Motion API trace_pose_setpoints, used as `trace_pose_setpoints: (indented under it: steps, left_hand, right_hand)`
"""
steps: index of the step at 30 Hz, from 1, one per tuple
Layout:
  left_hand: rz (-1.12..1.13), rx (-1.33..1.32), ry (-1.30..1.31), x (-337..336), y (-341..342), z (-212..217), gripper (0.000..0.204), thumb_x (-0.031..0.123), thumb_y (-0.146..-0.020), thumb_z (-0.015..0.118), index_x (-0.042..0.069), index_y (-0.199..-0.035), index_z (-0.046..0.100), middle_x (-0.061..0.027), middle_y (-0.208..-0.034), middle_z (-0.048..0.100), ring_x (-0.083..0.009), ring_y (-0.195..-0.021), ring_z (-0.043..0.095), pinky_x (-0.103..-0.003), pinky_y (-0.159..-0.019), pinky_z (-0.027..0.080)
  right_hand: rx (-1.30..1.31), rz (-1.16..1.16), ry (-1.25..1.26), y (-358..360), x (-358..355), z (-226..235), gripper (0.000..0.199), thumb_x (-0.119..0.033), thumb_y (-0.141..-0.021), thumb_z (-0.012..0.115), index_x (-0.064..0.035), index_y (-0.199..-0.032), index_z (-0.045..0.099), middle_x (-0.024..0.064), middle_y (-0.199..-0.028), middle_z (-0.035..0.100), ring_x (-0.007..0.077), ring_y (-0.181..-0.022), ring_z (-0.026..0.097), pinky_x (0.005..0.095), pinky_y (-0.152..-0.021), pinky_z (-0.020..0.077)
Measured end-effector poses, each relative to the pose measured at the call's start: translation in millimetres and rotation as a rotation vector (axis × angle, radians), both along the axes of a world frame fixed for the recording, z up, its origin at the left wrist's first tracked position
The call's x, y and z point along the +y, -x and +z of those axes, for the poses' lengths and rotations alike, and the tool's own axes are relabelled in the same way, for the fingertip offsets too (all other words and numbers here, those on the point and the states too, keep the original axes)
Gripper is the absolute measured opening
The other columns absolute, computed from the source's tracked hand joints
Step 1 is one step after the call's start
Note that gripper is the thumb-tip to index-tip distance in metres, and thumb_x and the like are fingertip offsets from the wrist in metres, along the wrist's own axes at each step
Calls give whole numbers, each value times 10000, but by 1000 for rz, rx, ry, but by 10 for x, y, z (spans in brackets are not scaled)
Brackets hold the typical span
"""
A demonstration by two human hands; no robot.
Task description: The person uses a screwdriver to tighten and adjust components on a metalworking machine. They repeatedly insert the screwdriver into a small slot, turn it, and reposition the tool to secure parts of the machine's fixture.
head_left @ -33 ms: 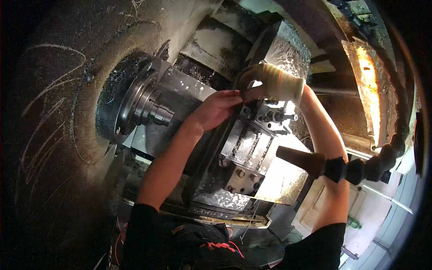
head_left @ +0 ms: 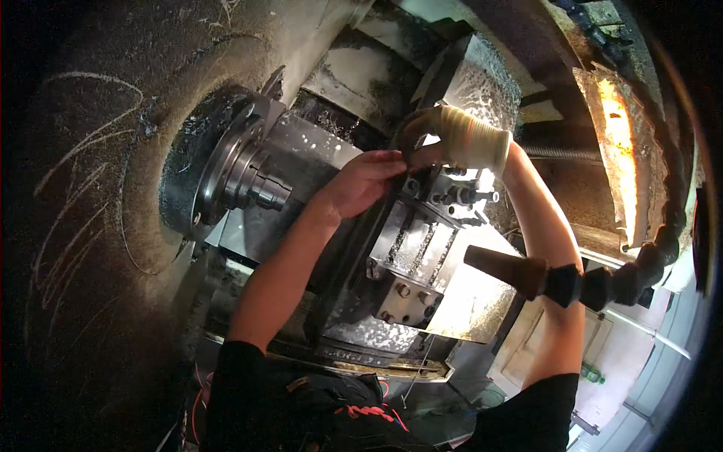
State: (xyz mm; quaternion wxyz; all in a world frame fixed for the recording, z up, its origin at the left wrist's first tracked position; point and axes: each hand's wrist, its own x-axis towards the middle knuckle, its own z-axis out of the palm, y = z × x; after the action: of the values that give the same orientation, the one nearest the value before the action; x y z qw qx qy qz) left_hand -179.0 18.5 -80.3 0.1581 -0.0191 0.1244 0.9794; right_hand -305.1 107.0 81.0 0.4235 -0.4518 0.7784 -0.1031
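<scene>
Nothing shifts here: both pictures are of the very same instant. The bare left hand [head_left: 369, 181] sits exactly where it was, fingertips at the top of the tool block [head_left: 422, 241], and the gloved right hand [head_left: 456, 139] is just as before, curled over the same spot, touching the left one. The chuck [head_left: 248, 177] shows the same face, and the segmented coolant hose [head_left: 572, 282] has not budged across the right forearm.
</scene>
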Motion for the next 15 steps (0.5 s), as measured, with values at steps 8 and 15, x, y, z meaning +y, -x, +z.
trace_pose_setpoints:
  steps: [8, 15]
  left_hand:
    - [-10, -46, 3, -24, -14, 15, 179, 51, -804, 628, 54, -981, 599, -55, -954, 629, -161, -913, 588, -291, -828, 456]
    - [-30, 35, -3, -20, -9, -13, 198, 69, -825, 596, 2, -1011, 580, -82, -1004, 614, -170, -962, 571, -304, -891, 428]
  right_hand:
    - [-52, 10, 61, 49, 25, -53, 199, -136, -698, 685, -31, -864, 656, 88, -875, 627, 196, -861, 588, 316, -761, 459]
    - [-78, 27, -1, 45, -31, -44, 180, -124, -699, 674, -34, -854, 657, 73, -884, 631, 190, -857, 592, 307, -758, 458]
